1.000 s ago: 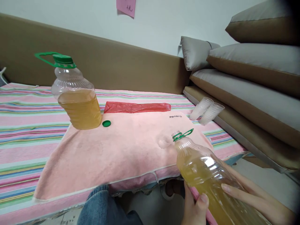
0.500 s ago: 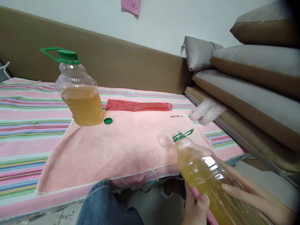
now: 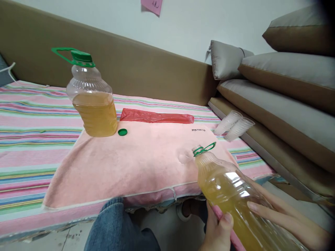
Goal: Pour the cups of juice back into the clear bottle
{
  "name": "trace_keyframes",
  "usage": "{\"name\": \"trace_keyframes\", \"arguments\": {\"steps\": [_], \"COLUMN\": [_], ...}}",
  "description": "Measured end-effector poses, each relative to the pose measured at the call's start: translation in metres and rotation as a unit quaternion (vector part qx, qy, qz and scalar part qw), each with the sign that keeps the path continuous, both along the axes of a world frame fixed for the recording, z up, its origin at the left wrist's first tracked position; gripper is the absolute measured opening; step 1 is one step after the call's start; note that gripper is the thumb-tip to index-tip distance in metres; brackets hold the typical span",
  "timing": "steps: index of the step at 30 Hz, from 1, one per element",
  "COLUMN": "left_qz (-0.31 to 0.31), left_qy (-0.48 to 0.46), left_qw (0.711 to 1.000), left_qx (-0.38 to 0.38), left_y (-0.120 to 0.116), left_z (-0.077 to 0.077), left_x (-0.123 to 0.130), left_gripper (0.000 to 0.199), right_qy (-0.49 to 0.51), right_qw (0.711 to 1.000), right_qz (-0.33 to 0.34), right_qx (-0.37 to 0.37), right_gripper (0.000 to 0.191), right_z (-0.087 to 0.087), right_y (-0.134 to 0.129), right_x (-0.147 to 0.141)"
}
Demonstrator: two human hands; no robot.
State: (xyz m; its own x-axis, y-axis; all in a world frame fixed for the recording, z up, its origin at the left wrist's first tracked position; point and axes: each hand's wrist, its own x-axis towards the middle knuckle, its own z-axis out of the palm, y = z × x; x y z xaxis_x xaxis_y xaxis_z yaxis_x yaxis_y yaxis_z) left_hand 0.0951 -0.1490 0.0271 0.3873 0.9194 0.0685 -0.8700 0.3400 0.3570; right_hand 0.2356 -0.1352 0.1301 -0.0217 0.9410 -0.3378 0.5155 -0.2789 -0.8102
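Note:
A large clear plastic bottle (image 3: 220, 174) of yellow liquid is tilted at the lower right, its uncapped mouth and green carry ring towards the towel. My left hand (image 3: 218, 226) grips its near side, the thumb by a pink strip (image 3: 232, 237). My right hand (image 3: 282, 218) is closed around the far side, fingers lying on the plastic. Just left of the bottle's mouth, a small clear cup (image 3: 184, 156) is on the pink towel (image 3: 125, 160). A green cap (image 3: 122, 132) lies there too, beside a second capped bottle (image 3: 96, 113), part full of yellow liquid.
A red plastic bag (image 3: 157, 116) lies flat behind the towel. Two stacks of clear cups (image 3: 234, 126) lie on the striped sheet (image 3: 23, 139) at right. Grey-brown cushions (image 3: 282, 101) are piled beyond them. My jeans-clad knee (image 3: 112, 223) is at the front edge.
The view has shifted slightly, so the standing bottle and cap appear a little further right and higher. Both hands still hold the tilted bottle in nearly the same pose.

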Motion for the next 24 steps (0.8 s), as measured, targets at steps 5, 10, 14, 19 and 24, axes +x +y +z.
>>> {"name": "trace_keyframes", "arguments": {"steps": [5,10,14,19,24], "left_qz": [0.028,0.028,0.021,0.011,0.016], "left_qy": [-0.023,-0.035,-0.013,-0.019,-0.007], "left_qw": [0.999,0.999,0.999,1.000,1.000], "left_qx": [0.026,0.027,0.021,0.018,0.014], "left_y": [0.0028,0.0036,0.0025,0.0007,0.0001], "left_z": [-0.0005,-0.0029,-0.0028,-0.0035,-0.0026], "left_x": [0.0035,0.0062,0.0047,0.0047,0.0053], "left_gripper": [0.082,0.084,0.087,0.086,0.087], "right_qy": [-0.008,-0.004,-0.008,-0.022,-0.028], "right_qw": [1.000,1.000,1.000,1.000,0.999], "right_qz": [-0.014,-0.009,-0.016,-0.020,-0.021], "right_qx": [0.004,0.002,-0.003,0.000,-0.003], "right_gripper": [0.082,0.081,0.081,0.081,0.084], "right_z": [-0.0001,-0.0012,0.0002,0.0021,0.0017], "right_y": [0.0005,-0.0014,-0.0010,-0.0010,-0.0020], "right_x": [0.0019,0.0054,0.0032,0.0007,0.0014]}}
